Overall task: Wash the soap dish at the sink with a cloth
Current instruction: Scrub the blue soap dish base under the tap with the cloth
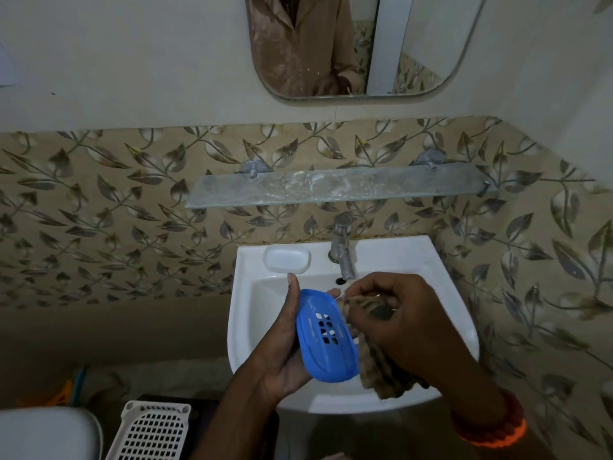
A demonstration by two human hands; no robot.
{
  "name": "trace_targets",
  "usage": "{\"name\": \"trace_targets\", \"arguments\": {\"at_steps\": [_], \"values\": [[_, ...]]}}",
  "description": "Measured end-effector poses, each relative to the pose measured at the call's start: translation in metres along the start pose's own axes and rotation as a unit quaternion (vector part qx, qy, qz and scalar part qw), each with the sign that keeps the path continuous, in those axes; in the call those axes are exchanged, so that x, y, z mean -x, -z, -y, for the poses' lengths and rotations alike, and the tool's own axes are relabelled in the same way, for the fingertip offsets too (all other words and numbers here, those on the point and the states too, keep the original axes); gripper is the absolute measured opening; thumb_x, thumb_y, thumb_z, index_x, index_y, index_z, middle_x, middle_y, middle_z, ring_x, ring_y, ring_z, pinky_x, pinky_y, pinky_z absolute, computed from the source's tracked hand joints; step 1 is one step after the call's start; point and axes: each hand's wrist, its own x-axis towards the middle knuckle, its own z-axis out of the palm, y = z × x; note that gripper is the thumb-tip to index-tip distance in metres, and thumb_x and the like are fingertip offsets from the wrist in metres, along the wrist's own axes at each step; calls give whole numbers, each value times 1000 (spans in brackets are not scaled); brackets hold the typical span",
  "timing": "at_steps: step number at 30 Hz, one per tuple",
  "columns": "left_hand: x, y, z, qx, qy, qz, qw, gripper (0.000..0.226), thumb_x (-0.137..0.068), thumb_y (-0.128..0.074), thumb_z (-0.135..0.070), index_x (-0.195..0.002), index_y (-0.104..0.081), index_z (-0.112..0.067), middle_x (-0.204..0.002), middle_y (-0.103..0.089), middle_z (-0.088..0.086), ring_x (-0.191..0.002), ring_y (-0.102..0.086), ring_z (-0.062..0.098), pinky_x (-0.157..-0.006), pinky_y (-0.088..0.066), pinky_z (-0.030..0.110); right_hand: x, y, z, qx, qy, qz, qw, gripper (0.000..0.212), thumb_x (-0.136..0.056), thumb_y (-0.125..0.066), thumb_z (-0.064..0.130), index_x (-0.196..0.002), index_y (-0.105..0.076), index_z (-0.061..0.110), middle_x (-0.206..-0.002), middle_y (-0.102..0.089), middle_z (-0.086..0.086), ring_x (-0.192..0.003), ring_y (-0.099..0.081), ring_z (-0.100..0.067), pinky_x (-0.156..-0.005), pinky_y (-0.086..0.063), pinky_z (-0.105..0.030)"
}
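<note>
A blue plastic soap dish (326, 340) with drain slots is tilted over the white sink (444, 313). My left hand (282, 353) holds it from the left, thumb along its upper edge. My right hand (394, 320) is just right of the dish, closed on a brown striped cloth (381, 370) that hangs down into the basin and touches the dish's right side. The metal tap (341, 250) stands behind my hands; no water stream is visible.
A white soap-dish part (287, 258) lies on the sink's back left ledge. A glass shelf (338, 187) hangs above the tap, a mirror (358, 44) above that. A white slotted basket (154, 429) and a toilet lid (46, 433) sit at lower left.
</note>
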Motion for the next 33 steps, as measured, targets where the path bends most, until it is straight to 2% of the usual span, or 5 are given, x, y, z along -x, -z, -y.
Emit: {"name": "trace_targets", "arguments": {"at_steps": [8, 15, 18, 26, 33], "values": [[-3, 6, -4, -51, 17, -43, 998, 80, -77, -58, -81, -108, -76, -10, -97, -75, 16, -85, -73, 29, -81, -60, 43, -6, -19, -2, 49, 32, -12, 998, 12, -82, -74, 16, -93, -73, 21, -85, -69, 13, -90, -61, 8, -71, -40, 5], [6, 3, -8, -95, -1, -52, 994, 75, -85, -58, -74, -125, -72, -13, -117, -73, 16, -102, -70, 30, -103, -50, 48, -19, -22, 3, 112, 76, -53, 989, 8, -84, -71, 15, -92, -69, 16, -84, -68, 6, -78, -64, -4, -69, -44, -5], [12, 1, -6, -97, -17, -55, 994, 64, -85, -61, -65, -125, -72, -16, -118, -73, 16, -99, -72, 29, -91, -58, 46, -19, -25, 3, 119, 90, -58, 987, 10, -83, -72, 15, -92, -68, 15, -83, -67, 5, -76, -63, -6, -66, -44, -6], [13, -9, -15, -109, -40, -109, 987, 56, -93, -63, -53, -133, -66, -14, -132, -67, 21, -122, -64, 37, -102, -50, 50, 6, -40, 6, 111, 236, 49, 964, 16, -78, -77, 5, -93, -72, 5, -88, -72, -6, -84, -68, -13, -86, -53, -20], [11, -18, -15, -134, -5, -53, 990, 49, -93, -57, -58, -112, -78, -18, -103, -74, 14, -85, -71, 27, -75, -59, 42, -18, -29, 7, 156, 175, -41, 971, 9, -83, -73, 6, -91, -70, 5, -87, -66, -6, -79, -64, -14, -76, -57, -34]]}}
